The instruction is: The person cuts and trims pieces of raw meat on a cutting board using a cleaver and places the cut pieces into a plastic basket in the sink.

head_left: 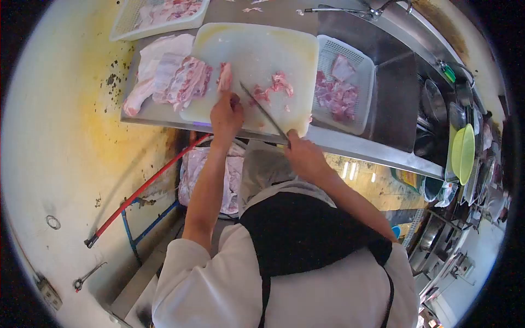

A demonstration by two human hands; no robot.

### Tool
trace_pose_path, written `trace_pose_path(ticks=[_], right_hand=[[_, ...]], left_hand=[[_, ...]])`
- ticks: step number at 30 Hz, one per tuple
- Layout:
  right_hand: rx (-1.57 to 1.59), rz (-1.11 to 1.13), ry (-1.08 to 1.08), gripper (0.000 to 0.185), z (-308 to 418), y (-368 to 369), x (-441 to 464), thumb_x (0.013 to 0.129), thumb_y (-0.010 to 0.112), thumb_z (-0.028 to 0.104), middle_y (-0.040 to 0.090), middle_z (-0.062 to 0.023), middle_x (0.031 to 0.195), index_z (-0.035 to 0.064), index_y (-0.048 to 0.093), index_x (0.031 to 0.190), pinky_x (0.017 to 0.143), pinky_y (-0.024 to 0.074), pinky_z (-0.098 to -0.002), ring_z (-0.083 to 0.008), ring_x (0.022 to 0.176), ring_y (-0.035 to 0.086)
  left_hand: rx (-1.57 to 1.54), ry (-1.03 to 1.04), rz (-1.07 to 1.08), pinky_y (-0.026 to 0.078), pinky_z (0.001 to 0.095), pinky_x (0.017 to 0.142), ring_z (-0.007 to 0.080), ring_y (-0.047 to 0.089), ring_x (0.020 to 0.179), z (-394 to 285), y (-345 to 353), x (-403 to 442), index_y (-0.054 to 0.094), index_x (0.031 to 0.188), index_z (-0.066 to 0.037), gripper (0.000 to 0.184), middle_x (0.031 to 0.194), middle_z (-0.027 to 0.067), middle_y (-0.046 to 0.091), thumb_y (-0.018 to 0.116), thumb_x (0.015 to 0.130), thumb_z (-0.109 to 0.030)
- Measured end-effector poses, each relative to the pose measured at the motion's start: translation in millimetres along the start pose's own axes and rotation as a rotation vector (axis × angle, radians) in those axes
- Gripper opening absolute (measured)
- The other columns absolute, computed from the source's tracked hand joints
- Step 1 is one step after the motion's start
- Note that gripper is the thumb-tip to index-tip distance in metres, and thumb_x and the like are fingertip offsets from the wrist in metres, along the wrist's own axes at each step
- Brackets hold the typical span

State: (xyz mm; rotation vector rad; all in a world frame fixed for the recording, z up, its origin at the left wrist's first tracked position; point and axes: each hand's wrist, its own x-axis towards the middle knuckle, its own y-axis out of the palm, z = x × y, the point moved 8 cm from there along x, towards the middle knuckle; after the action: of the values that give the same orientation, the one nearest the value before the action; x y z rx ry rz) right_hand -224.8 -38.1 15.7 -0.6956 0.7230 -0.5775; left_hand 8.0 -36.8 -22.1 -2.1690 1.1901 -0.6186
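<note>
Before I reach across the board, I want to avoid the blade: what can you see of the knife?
The knife has a long, slim, dark grey blade, metallic-looking, tapering to a point. The right hand closes around its handle, mostly hiding it, by the near edge of the white cutting board. The blade slants away and leftward over the board, its tip between the meat strip and the meat scraps. Whether it touches the board is unclear.

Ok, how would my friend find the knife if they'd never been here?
Find the big white cutting board on the metal counter. The knife slants over it from the right hand at its near edge. It's long, thin and gray; the bits of meat beside it are pink and lumpy.
</note>
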Motion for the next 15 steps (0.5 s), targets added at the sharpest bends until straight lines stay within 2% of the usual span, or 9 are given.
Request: trace_pose_path(ticks=[2, 6, 8, 9, 11, 12, 14, 15], right_hand=[[-0.007, 0.040, 0.038, 0.031, -1.2, 2.0, -0.6, 0.097, 0.053, 0.022, 0.064, -0.0281, 0.079, -0.0005, 0.042, 0.115, 0.075, 0.0473, -0.0597, -0.0509, 0.081, 0.062], [0.005, 0.172, 0.095, 0.032, -14.9, -2.6, -10.4, 0.096, 0.054, 0.022, 0.064, -0.0298, 0.085, -0.0005, 0.041, 0.115, 0.080, 0.0466, -0.0591, -0.0502, 0.087, 0.062], [0.032, 0.119, 0.045, 0.030, -28.6, -14.0, -30.3, 0.096, 0.054, 0.022, 0.064, -0.0294, 0.086, 0.0002, 0.043, 0.114, 0.079, 0.0465, -0.0582, -0.0503, 0.088, 0.061], [0.044, 0.096, 0.016, 0.029, -34.3, -19.3, -41.9, 0.095, 0.054, 0.021, 0.064, -0.0293, 0.087, 0.0006, 0.044, 0.113, 0.078, 0.0465, -0.0578, -0.0504, 0.088, 0.061], [0.065, 0.216, 0.148, 0.029, -50.4, -28.0, -61.0, 0.095, 0.056, 0.022, 0.065, -0.0277, 0.087, 0.0009, 0.048, 0.113, 0.077, 0.0481, -0.0551, -0.0470, 0.086, 0.064], [0.078, 0.274, 0.217, 0.029, -59.5, -29.5, -70.2, 0.095, 0.057, 0.023, 0.065, -0.0269, 0.086, 0.0010, 0.050, 0.112, 0.077, 0.0490, -0.0537, -0.0453, 0.085, 0.065], [0.255, 0.212, 0.194, 0.027, -72.9, -34.9, -80.8, 0.094, 0.061, 0.022, 0.064, -0.0256, 0.083, 0.0019, 0.052, 0.109, 0.074, 0.0483, -0.0501, -0.0437, 0.080, 0.063], [0.342, 0.183, 0.180, 0.026, -76.6, -34.5, -84.0, 0.094, 0.063, 0.022, 0.063, -0.0250, 0.081, 0.0023, 0.053, 0.107, 0.072, 0.0480, -0.0482, -0.0428, 0.078, 0.062]], left_hand=[[0.086, 0.036, 0.023, 0.050, 0.0489, 0.069, 0.0371, 0.066, 0.076, -11.9, 9.3, -1.1, 0.060, 0.096, -0.007, 0.016, 0.078, 0.0152, 0.066, 0.062, 0.082, -0.014], [0.305, -0.023, 0.100, 0.050, 0.0494, 0.070, 0.0362, 0.067, 0.075, -23.2, 23.8, 6.7, 0.062, 0.096, -0.007, 0.017, 0.078, 0.0145, 0.068, 0.062, 0.082, -0.017], [0.350, -0.054, 0.144, 0.052, 0.0473, 0.071, 0.0338, 0.068, 0.076, -6.3, 25.8, 9.9, 0.062, 0.094, -0.006, 0.018, 0.081, 0.0139, 0.069, 0.064, 0.081, -0.017], [0.285, -0.042, 0.119, 0.052, 0.0464, 0.070, 0.0332, 0.067, 0.075, -1.5, 20.8, 10.5, 0.061, 0.093, -0.006, 0.016, 0.080, 0.0140, 0.069, 0.065, 0.081, -0.016], [0.159, -0.011, 0.065, 0.052, 0.0447, 0.068, 0.0319, 0.066, 0.071, 7.9, 7.5, 15.8, 0.061, 0.090, -0.006, 0.013, 0.079, 0.0143, 0.068, 0.066, 0.081, -0.014], [-0.007, -0.101, 0.083, 0.052, 0.0441, 0.066, 0.0317, 0.067, 0.071, 24.3, 6.8, 19.6, 0.061, 0.089, -0.006, 0.014, 0.078, 0.0141, 0.068, 0.067, 0.080, -0.015], [-0.340, -0.279, 0.127, 0.052, 0.0430, 0.063, 0.0314, 0.067, 0.069, 50.0, 14.7, 25.7, 0.062, 0.088, -0.007, 0.016, 0.076, 0.0137, 0.069, 0.070, 0.079, -0.017], [-0.451, -0.272, 0.130, 0.052, 0.0416, 0.062, 0.0312, 0.068, 0.069, 40.4, 16.8, 30.7, 0.061, 0.088, -0.006, 0.016, 0.077, 0.0142, 0.069, 0.071, 0.079, -0.016]])
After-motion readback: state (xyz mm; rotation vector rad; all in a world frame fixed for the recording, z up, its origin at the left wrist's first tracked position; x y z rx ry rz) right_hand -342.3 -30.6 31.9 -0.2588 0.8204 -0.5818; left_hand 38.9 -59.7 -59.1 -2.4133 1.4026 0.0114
